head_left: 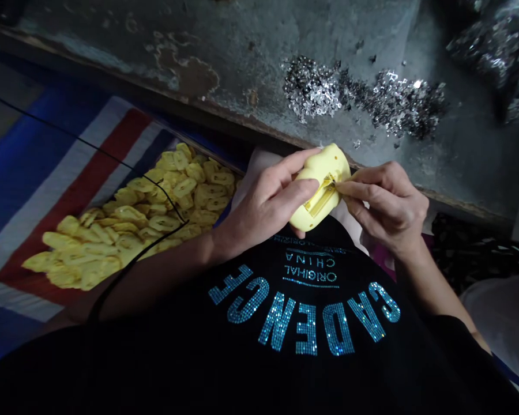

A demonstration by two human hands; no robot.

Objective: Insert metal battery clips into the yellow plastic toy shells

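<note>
My left hand [277,193] is closed around a yellow plastic shell [313,216], a rounded toy-like casing with a rectangular battery compartment facing up. The thumb lies across its near side, beside the compartment. At the compartment's right edge, my right hand [383,204] pinches a tiny dark metal piece, its tip at the slot. Fingertips hide most of that piece, so its exact shape is unclear. Beyond the hands, on the metal bench, lie two joined heaps of small shiny metal clips [313,86].
Many yellow plastic parts [134,219] fill a striped woven sack [108,144] at the left. A black cord [82,138] crosses over it. The worn bench [242,52] has its edge just past my hands. More metal pieces [493,52] lie at the far right.
</note>
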